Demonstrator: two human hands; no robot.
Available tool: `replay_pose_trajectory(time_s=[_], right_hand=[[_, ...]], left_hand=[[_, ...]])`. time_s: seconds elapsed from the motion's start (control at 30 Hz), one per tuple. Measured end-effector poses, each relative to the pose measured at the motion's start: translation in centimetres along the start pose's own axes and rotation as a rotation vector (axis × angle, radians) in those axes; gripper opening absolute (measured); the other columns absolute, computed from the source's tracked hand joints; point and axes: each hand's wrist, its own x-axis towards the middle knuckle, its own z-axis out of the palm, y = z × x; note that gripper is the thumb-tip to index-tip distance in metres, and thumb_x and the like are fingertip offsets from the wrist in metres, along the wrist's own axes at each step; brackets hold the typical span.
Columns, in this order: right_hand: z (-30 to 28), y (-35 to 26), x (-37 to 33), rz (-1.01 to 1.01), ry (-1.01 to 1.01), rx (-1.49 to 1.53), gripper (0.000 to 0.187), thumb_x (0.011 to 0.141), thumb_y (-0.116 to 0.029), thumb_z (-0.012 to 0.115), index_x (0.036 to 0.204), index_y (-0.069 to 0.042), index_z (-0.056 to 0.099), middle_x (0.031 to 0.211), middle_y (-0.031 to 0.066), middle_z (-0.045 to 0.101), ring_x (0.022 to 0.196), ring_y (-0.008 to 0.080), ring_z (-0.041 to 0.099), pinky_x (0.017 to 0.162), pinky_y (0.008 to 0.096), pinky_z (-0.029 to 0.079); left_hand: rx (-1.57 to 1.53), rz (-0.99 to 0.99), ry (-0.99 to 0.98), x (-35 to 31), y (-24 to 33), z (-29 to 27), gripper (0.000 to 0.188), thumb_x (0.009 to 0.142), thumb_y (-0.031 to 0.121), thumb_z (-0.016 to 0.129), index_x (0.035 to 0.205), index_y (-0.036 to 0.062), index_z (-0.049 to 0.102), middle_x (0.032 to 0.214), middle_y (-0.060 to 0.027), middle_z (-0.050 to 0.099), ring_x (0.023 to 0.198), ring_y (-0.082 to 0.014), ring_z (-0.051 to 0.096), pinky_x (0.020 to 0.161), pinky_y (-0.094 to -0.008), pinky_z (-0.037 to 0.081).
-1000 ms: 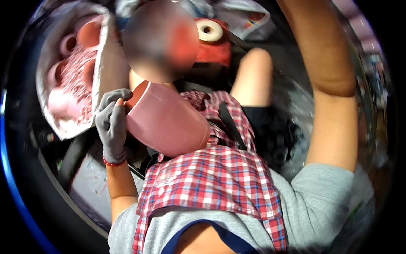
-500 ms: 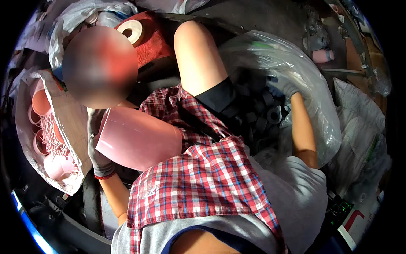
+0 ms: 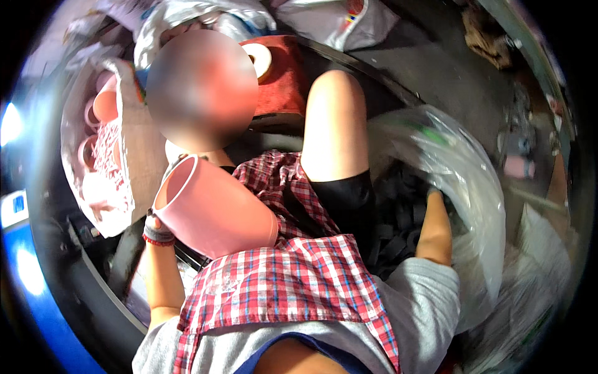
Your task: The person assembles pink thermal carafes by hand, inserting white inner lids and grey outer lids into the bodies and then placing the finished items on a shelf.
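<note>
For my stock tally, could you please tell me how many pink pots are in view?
At least 4: one pink pot at the left hand, about three in the white bag at left; more may be hidden.

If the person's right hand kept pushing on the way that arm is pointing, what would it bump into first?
The right hand is already inside the clear plastic bag. Straight on, it would most likely meet the dark pieces piled in there first, then the bag's far wall; depth is hard to judge.
</note>
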Motion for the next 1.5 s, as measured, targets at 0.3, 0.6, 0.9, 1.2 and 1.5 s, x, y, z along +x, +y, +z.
replay_pose_trajectory(time_s=[0.3, 0.6, 0.9, 1.2, 1.5], right_hand=[[-1.9, -2.4, -6.1, -0.235, 0.046, -0.004, 0.074, 0.085, -0.028, 0.056, 0.143, 0.000, 0.020, 0.141, 0.0266, 0.035, 0.128, 0.0451, 0.035, 0.107, 0.0441, 0.030], [-13.4, -7.5, -13.7, -0.594, 0.063, 0.967, 0.063, 0.089, -0.028, 0.057, 0.141, -0.005, 0.032, 0.115, 0.0081, 0.046, 0.092, 0.0153, 0.041, 0.077, 0.0262, 0.034], [-30.6, -25.7, -24.0, -1.160, -0.182, 1.106, 0.093, 0.066, -0.055, 0.075, 0.135, -0.001, 0.043, 0.134, 0.0112, 0.048, 0.120, 0.0206, 0.047, 0.099, 0.0343, 0.037], [-31.9, -31.8, -26.8, -1.297, -0.604, 0.814, 0.096, 0.060, -0.026, 0.086, 0.138, 0.003, 0.038, 0.136, 0.0117, 0.047, 0.124, 0.0193, 0.046, 0.105, 0.0345, 0.035], [-30.5, -32.2, -26.0, -1.283, -0.641, 0.841, 0.101, 0.057, -0.034, 0.087, 0.138, 0.003, 0.038, 0.137, 0.0117, 0.047, 0.126, 0.0199, 0.045, 0.107, 0.0344, 0.032]], left_hand=[[0.247, 0.251, 0.125, 1.4, 1.1, 3.4, 0.113, 0.060, 0.058, 0.080, 0.142, 0.0009, 0.027, 0.138, -0.0119, 0.042, 0.128, -0.0204, 0.040, 0.107, -0.0352, 0.030], [0.571, 0.242, -0.276, 2.6, 0.4, 4.1, 0.140, 0.042, 0.045, 0.092, 0.146, -0.0004, 0.009, 0.148, -0.0145, 0.022, 0.137, -0.0236, 0.025, 0.111, -0.0376, 0.021], [0.463, 0.230, -0.166, 2.3, 0.4, 7.7, 0.136, 0.042, 0.038, 0.093, 0.144, -0.0024, 0.014, 0.146, -0.0154, 0.025, 0.136, -0.0239, 0.025, 0.112, -0.0357, 0.020], [0.380, 0.187, -0.148, 1.4, -1.0, 7.9, 0.126, 0.048, 0.041, 0.091, 0.143, -0.0005, 0.020, 0.142, -0.0143, 0.031, 0.133, -0.0246, 0.029, 0.111, -0.0367, 0.022], [0.394, 0.209, -0.176, 1.6, -2.0, 7.3, 0.118, 0.049, 0.037, 0.091, 0.140, 0.0006, 0.027, 0.137, -0.0122, 0.038, 0.128, -0.0222, 0.035, 0.107, -0.0359, 0.028]])
